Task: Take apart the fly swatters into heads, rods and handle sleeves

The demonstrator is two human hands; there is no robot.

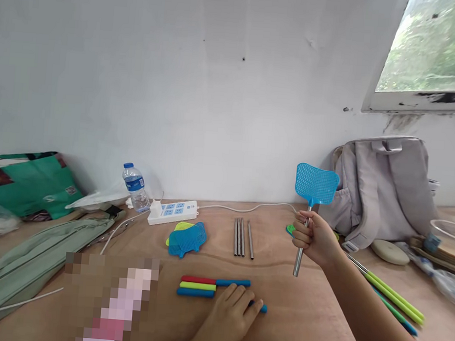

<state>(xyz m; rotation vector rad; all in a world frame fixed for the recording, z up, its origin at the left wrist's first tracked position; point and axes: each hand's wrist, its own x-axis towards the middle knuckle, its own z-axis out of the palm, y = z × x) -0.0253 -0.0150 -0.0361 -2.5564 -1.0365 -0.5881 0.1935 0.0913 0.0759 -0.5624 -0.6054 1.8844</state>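
Note:
My right hand (pixel 312 238) is raised over the table, fingers wrapped around the metal rod of a fly swatter (pixel 316 185). Its blue mesh head points up, and the rod's lower end is bare. My left hand (pixel 234 310) is low on the table, closed over a blue handle tube (pixel 264 308) whose end sticks out by the thumb; the rest is hidden. Close to it lie a red tube (pixel 198 280), a yellow-green tube (pixel 198 286) and other blue tubes (pixel 196 292). Several metal rods (pixel 239 237) lie side by side farther back, right of blue swatter heads (pixel 187 239).
A power strip (pixel 172 212) and a water bottle (pixel 136 187) stand near the wall. At right are a grey backpack (pixel 387 188), swatters with green handles (pixel 394 297) and plastic bowls (pixel 452 238). Green fabric (pixel 43 250) and a green bag (pixel 33 184) lie left. One patch is pixelated.

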